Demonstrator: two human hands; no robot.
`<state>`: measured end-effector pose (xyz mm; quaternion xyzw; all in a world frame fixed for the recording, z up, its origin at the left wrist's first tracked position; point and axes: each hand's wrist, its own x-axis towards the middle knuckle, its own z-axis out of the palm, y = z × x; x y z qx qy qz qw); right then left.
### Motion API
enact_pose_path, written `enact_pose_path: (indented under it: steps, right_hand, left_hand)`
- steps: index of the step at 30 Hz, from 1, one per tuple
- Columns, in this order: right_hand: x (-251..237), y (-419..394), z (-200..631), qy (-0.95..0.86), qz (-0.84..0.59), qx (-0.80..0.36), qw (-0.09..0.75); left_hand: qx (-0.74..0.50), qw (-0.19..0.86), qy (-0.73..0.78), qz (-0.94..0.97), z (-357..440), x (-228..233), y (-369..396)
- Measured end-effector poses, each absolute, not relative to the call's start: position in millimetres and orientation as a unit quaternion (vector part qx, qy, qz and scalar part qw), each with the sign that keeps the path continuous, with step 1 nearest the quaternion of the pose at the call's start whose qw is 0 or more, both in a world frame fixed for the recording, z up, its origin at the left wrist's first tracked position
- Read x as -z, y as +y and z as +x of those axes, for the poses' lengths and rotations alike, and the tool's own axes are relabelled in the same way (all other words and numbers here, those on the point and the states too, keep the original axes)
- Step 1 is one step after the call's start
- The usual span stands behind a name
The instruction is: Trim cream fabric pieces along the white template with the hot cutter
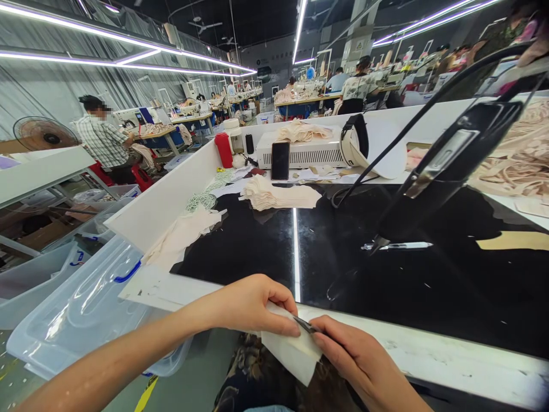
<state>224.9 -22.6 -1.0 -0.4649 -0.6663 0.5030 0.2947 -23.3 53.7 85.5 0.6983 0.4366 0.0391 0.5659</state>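
Note:
At the table's front edge, my left hand [261, 306] pinches a cream fabric piece [294, 352] between thumb and fingers. The fabric hangs down over my lap. My right hand [355, 352] is closed around small thread snips [304, 324]; their dark metal tip lies against the fabric beside my left fingertips. Most of the snips is hidden inside the right hand. Farther back on the black tabletop [257, 246] lie a stack of cream fabric pieces [278, 194] and, on the left, another cream fabric pile [184, 234].
A black machine on a cable [454, 166] stands at the right, beside a pen [398, 246]. A phone [280, 161] leans against a white box [309, 150]. Low white walls edge the table. A clear plastic bin [86, 309] sits at the left. Other people work at sewing tables behind.

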Motion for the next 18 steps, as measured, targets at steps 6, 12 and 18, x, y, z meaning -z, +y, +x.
enact_pose_path:
  steps: [6,12,18]
  right_hand:
    - [6,-25,225,-0.665,-0.481,-0.489,0.296]
    - [0,-26,224,-0.659,-0.475,-0.501,0.299]
    - [-5,-26,222,-0.656,-0.475,-0.505,0.298]
  left_hand:
    - [-0.044,0.571,0.432,0.697,-22,-84,54]
    - [-0.047,0.562,0.44,0.699,-22,-85,53]
    - [-0.047,0.564,0.438,0.698,-21,-83,52]
